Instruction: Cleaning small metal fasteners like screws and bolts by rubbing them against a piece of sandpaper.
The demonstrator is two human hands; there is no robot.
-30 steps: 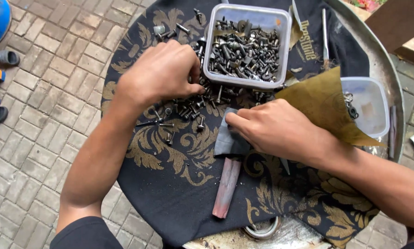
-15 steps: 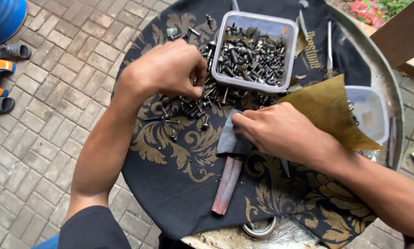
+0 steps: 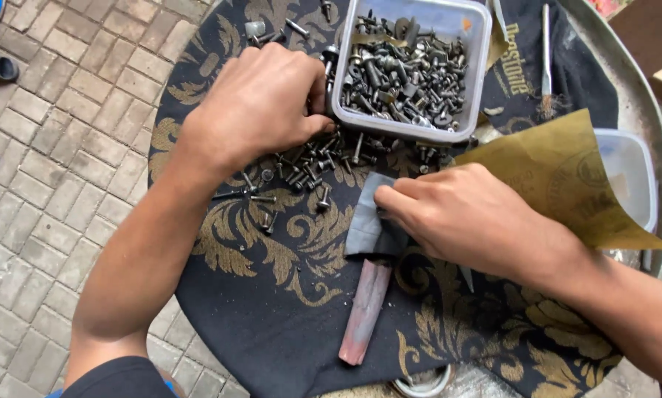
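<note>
Left hand (image 3: 261, 103) now nearer the tub (image 3: 412, 66), fingers curled over screws (image 3: 309, 158); black patterned cloth (image 3: 272, 295), brick paving (image 3: 58, 184).

1. The near-left part of the black patterned cloth (image 3: 272, 324) lies bare, giving open passage from the tabletop's near edge.
2. Loose screws (image 3: 301, 166) litter the cloth in front of the clear plastic tub (image 3: 412, 66), which blocks the far middle.
3. A reddish handle (image 3: 364, 309) lies across the near middle.
4. A sandpaper sheet (image 3: 559, 177) covers the right side.

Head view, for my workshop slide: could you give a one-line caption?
Left hand picks among loose screws beside a full tub; right hand presses grey sandpaper.
</note>
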